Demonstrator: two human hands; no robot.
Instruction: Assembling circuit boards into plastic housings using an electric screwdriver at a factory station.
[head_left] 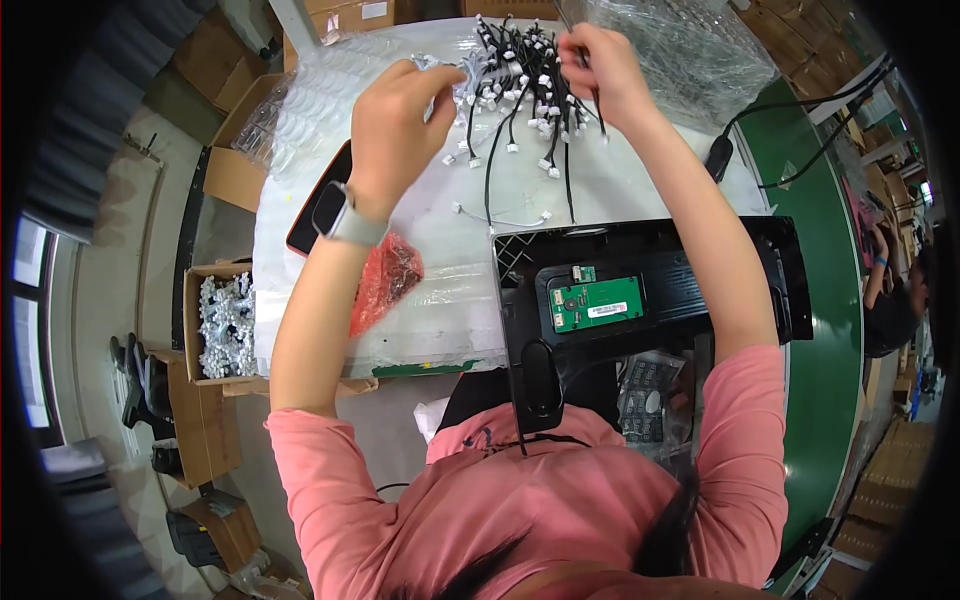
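Observation:
My left hand (pixel 400 122), with a watch on its wrist, reaches over a bunch of light-grey wires (pixel 472 72). Its thumb and index finger are apart, and the fingertips are at the wires. Right of it, my right hand (pixel 607 75) is closed in a pinch, with a black cable (pixel 601 118) hanging below the fingers. Between the hands lies a heap of black cables with white connectors (pixel 530 75). Nearest me, a black plastic housing (pixel 690 285) holds a green circuit board (pixel 598 304) and leans over the table's near edge.
A red plastic bag (pixel 388 280) and a dark, orange-edged phone-like slab (pixel 318 205) lie below my left forearm. One loose light wire (pixel 500 218) is by the housing. Clear plastic wrap (pixel 690 60) sits far right. A box of white parts (pixel 225 325) stands left.

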